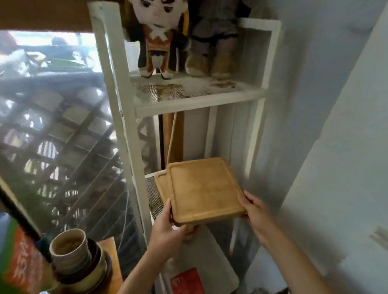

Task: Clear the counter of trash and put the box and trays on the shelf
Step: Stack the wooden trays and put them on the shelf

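Two stacked wooden trays (pixel 202 189) are gripped at their near corners by the left hand (pixel 167 229) and right hand (pixel 256 212), held over the white rack's (pixel 122 121) mesh middle shelf (pixel 154 197), between its uprights, open space above.

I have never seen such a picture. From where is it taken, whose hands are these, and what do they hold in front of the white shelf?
The camera sits on a person's head and looks forward and down, so you see that person's own arms. The left hand and the right hand grip two stacked wooden trays by their sides, at the middle level of the white metal shelf. Two plush dolls stand on the level above. A white board with a red label leans below. At the lower left, stacked bowls sit on a wooden surface.
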